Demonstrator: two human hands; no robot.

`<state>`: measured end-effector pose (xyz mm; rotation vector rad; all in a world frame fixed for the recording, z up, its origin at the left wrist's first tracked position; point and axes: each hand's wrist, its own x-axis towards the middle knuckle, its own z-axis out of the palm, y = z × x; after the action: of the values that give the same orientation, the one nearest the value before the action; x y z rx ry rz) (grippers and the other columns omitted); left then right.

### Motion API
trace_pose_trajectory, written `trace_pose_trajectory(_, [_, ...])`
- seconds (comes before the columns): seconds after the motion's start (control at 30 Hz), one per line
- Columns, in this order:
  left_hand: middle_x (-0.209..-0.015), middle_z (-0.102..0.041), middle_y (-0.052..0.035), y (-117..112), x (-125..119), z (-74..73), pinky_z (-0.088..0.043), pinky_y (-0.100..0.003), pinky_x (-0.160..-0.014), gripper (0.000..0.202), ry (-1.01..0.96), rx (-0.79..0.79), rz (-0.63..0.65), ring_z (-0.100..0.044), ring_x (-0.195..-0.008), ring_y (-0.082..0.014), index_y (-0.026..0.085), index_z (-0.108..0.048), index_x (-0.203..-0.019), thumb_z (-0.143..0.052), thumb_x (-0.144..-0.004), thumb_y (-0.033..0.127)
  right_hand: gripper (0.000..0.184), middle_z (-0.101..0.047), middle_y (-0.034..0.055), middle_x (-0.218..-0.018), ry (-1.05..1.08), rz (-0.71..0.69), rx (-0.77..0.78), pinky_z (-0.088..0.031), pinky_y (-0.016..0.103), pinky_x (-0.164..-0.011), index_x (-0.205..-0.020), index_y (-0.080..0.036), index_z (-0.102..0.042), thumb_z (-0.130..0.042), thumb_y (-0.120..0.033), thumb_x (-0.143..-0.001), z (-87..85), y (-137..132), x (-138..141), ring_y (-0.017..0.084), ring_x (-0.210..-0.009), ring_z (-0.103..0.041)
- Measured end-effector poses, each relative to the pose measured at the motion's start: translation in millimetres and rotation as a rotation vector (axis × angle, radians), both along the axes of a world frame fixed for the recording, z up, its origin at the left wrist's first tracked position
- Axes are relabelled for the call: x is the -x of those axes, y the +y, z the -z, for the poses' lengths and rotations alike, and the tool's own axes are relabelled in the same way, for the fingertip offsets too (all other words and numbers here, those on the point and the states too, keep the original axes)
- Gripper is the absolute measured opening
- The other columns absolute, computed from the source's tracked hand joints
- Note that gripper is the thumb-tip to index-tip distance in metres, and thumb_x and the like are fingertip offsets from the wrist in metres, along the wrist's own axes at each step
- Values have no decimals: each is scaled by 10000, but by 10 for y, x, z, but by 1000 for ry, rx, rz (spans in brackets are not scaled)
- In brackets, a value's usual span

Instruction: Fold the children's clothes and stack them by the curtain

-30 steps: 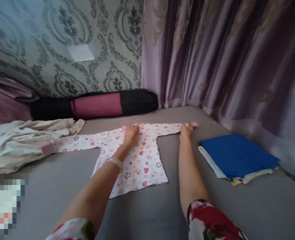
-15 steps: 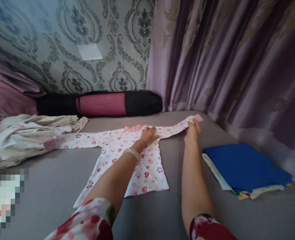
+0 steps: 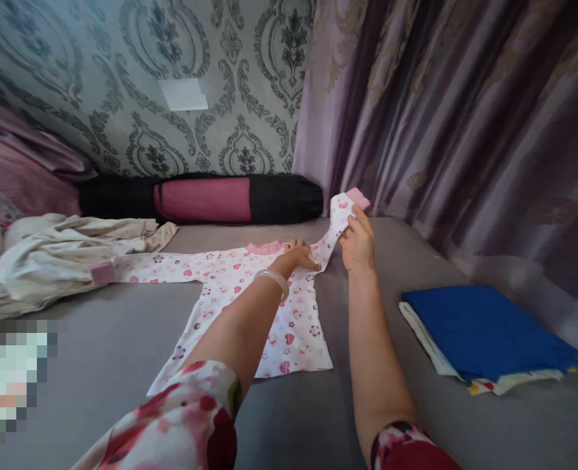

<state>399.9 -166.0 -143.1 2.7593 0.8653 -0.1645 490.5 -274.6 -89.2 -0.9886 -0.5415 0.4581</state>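
A small white long-sleeved shirt (image 3: 289, 320) printed with pink hearts lies spread on the grey bed surface (image 3: 122, 352). My left hand (image 3: 298, 254) lies flat, fingers out, on the shirt's right shoulder beside the pink collar. My right hand (image 3: 356, 240) pinches the right sleeve near its pink cuff and holds it lifted off the bed. The left sleeve stays stretched flat toward the left.
A folded blue cloth (image 3: 484, 329) on a white printed one lies at the right. A crumpled beige garment (image 3: 68, 251) sits at the left. A black and pink bolster (image 3: 205, 198) rests against the patterned wall. Purple curtains (image 3: 465, 130) hang along the right.
My right hand has lifted the right sleeve up and inward off the bed. My left hand slid from the collar to the right shoulder.
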Motion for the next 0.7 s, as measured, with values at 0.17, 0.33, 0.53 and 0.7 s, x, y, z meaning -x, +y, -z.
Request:
trace_pose_trajectory(0.17, [-1416, -409, -151, -26, 100, 40, -290, -490, -1073, 761, -136, 76, -20, -336, -1326, -369, 191, -536, -1281, -632, -688, 657, 557, -597, 28, -1273, 18, -39, -14, -522, 358, -827, -1262, -290, -529, -618, -317, -713, 36, 92, 89, 194, -1063, -606])
trace_pose_trajectory(0.33, [-1337, -520, -143, 131, 502, 216, -337, -454, -1063, 558, -501, 189, -208, -447, -1270, -319, 193, -572, -1260, -642, -779, 468, 559, -582, 30, -1313, 0, -61, 37, -521, 363, -864, -1303, -295, -506, -578, -306, -749, 75, 176, 163, 193, -1118, -592])
trace_pose_trajectory(0.53, [-1052, -680, -123, 344, 1332, 374, -461, -369, -932, 310, -1057, 436, -616, -625, -999, -237, 125, -673, -1039, -620, -791, 303, 621, -484, 38, -1441, -187, -126, 115, -452, 392, -1002, -1392, -283, -436, -551, -307, -782, 189, 380, 465, 207, -1250, -516])
trace_pose_trajectory(0.7, [-900, -671, -70, 376, 1758, 485, -506, -350, -851, 281, -1412, 737, -823, -644, -785, -156, 132, -659, -951, -678, -726, 301, 685, -509, 85, -1418, -415, -224, 293, -415, 384, -1045, -1457, -217, -361, -549, -348, -811, 389, 535, 768, 228, -1279, -493])
